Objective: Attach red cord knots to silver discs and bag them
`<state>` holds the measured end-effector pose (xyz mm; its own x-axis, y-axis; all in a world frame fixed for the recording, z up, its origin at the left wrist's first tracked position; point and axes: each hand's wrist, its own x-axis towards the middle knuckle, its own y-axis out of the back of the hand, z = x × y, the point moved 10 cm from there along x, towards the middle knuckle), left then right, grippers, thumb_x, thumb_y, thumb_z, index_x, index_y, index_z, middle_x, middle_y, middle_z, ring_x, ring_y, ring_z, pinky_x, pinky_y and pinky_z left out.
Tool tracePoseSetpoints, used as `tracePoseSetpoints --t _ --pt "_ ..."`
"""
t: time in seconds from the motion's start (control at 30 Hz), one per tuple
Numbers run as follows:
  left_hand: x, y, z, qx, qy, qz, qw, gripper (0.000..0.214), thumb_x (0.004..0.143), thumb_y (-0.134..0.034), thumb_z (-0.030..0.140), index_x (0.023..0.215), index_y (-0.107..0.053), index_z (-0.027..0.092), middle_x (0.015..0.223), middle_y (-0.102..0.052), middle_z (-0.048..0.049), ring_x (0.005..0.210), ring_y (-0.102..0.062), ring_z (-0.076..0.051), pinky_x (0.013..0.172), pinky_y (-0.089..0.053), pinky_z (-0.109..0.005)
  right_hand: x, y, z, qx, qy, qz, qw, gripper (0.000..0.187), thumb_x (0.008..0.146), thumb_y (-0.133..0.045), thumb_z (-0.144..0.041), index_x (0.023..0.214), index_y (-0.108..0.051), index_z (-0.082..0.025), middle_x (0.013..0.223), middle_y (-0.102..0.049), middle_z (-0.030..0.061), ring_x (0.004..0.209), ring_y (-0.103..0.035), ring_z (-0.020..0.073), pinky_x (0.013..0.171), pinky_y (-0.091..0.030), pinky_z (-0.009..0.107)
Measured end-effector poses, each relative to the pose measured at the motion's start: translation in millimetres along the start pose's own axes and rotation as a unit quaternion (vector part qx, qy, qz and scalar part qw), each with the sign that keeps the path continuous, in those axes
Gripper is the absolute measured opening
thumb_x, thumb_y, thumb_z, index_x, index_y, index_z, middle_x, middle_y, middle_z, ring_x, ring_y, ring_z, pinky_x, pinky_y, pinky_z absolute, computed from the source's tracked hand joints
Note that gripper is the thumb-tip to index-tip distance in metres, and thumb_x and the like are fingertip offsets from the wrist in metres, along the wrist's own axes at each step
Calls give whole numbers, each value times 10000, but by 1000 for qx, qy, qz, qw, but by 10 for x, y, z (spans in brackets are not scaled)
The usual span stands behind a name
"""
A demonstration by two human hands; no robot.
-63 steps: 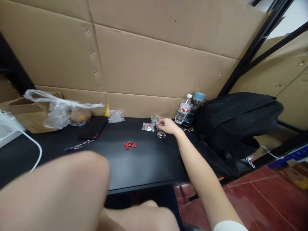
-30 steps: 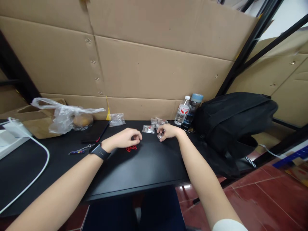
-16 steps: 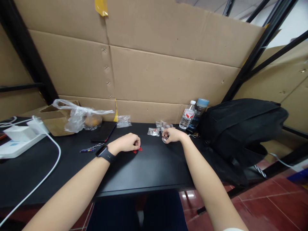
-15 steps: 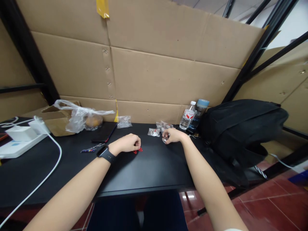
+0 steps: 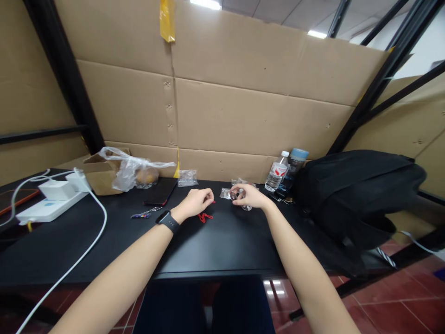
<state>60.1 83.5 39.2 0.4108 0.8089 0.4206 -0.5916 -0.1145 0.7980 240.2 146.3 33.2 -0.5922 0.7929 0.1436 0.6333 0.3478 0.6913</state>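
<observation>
My left hand, with a black watch on its wrist, is closed in a pinch over the desk. A thin red cord runs from its fingertips and lies in loose loops on the black desktop below. To the right, my right hand has its fingers curled together around something small and dark that I cannot make out. Under that hand a clear round container shows in part. Small clear plastic packets lie just behind it, partly hidden by the fingers.
Another clear packet, a dark flat device and a keychain strap lie left. Further left are a bagged item, an open carton and a power strip. A water bottle, blue-capped bottle and black backpack stand right.
My left hand has risen away from the desk, drawing out part of the red cord. My right hand has lifted off the clear round container. The view has shifted slightly.
</observation>
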Motion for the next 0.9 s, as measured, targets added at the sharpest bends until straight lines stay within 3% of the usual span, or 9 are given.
tracePoseSetpoints --t 0.13,0.37,0.53,0.9 --pt "23 146 -66 -44 35 87 995 50 837 -683 264 851 -709 224 846 -763 -3 799 -708 -175 775 -483 -268 84 -46 -269 68 47 47 995 543 667 -843 -289 1168 -666 -177 1120 -682 86 770 -681 139 718 -564 276" --pt "-2 240 -203 -131 89 159 975 74 783 -701 278 776 -712 205 845 -774 -19 827 -723 -198 815 -517 -301 157 -283 -566 187 81 101 974 530 653 -861 -332 1125 -682 -170 1138 -691 101 818 -686 164 791 -580 328" --pt "11 116 -227 -185 93 130 970 200 816 -687 311 978 -763 221 952 -792 -37 906 -737 -220 885 -542 -342 86 -453 -513 232 89 139 959 513 682 -844 -332 1151 -678 -205 1196 -678 96 899 -701 190 839 -585 354" --pt "75 -10 -156 -220 37 125 967 171 881 -627 322 934 -723 190 977 -762 -52 934 -688 -205 908 -518 -331 29 -490 -416 283 69 125 948 565 663 -870 -328 1183 -676 -222 1226 -671 100 957 -721 219 917 -580 423"
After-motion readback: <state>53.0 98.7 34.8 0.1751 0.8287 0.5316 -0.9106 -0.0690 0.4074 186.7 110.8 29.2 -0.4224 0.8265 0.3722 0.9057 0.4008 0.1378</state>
